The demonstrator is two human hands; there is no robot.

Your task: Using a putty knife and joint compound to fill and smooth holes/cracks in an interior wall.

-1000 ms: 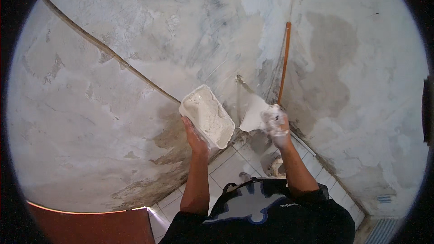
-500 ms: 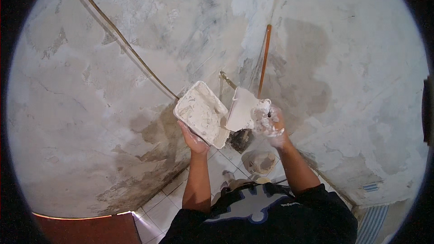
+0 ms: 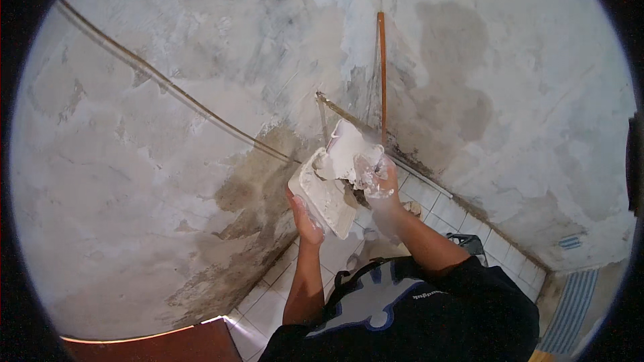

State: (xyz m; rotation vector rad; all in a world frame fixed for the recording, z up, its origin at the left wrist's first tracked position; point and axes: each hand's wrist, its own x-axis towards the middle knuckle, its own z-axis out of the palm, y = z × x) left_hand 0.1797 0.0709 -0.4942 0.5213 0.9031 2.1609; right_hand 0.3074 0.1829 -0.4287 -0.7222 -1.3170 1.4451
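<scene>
My left hand grips a white rectangular tub from its left side. Pale, wet plaster coats the inside of the tub, which is tilted. In my right hand, smeared with white paste, is a wide plastering blade covered in plaster. The blade is over the tub's far right edge, its lower left part right by the rim. Its handle is hidden by my fingers and the paste.
Patchy plastered walls meet at a corner ahead. A thin hose or cable crosses the left wall; an orange-brown strip stands near the corner. White floor tiles lie below, with a dark object at right and a reddish-brown panel lower left.
The blade has swung up and left over the tub's edge, plaster still on it. The tub has moved right and down and tilted more. The whole view has shifted too.
</scene>
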